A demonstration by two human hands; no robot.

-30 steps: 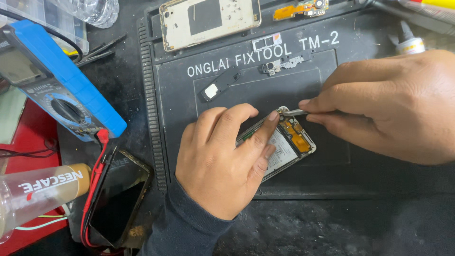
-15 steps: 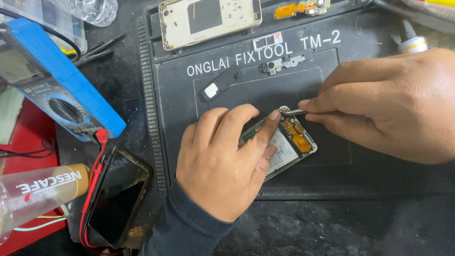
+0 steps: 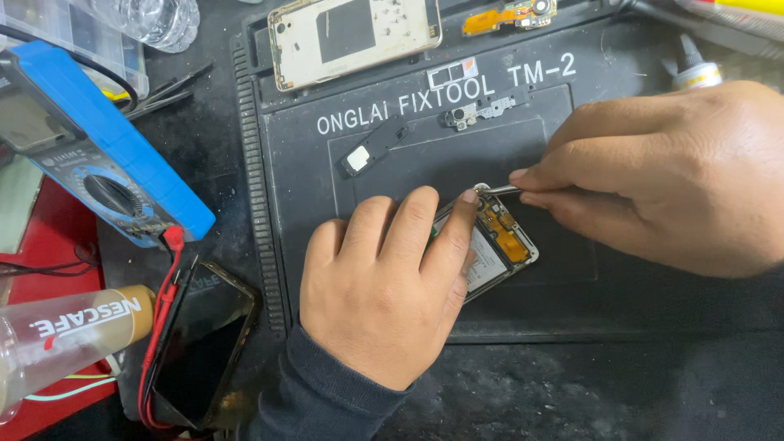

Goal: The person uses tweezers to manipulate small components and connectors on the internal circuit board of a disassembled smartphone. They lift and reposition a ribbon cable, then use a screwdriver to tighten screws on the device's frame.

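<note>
An opened phone point(image 3: 500, 249), showing a white battery and orange flex parts, lies on a dark repair mat point(image 3: 572, 310). My left hand point(image 3: 388, 286) lies flat over its near half and pins it down, index fingertip at the top edge. My right hand point(image 3: 661, 175) comes in from the right and pinches thin metal tweezers point(image 3: 500, 189), whose tip touches the phone's top corner beside my left index finger. Much of the phone is hidden under my left hand.
On the mat lie a small black module point(image 3: 371, 149) and a small metal part point(image 3: 478, 112). A phone back frame point(image 3: 355, 37) and an orange flex piece point(image 3: 508, 15) sit at the top. A blue multimeter point(image 3: 106, 155), dark phone point(image 3: 200, 343) and clear bottle point(image 3: 65, 331) are at left.
</note>
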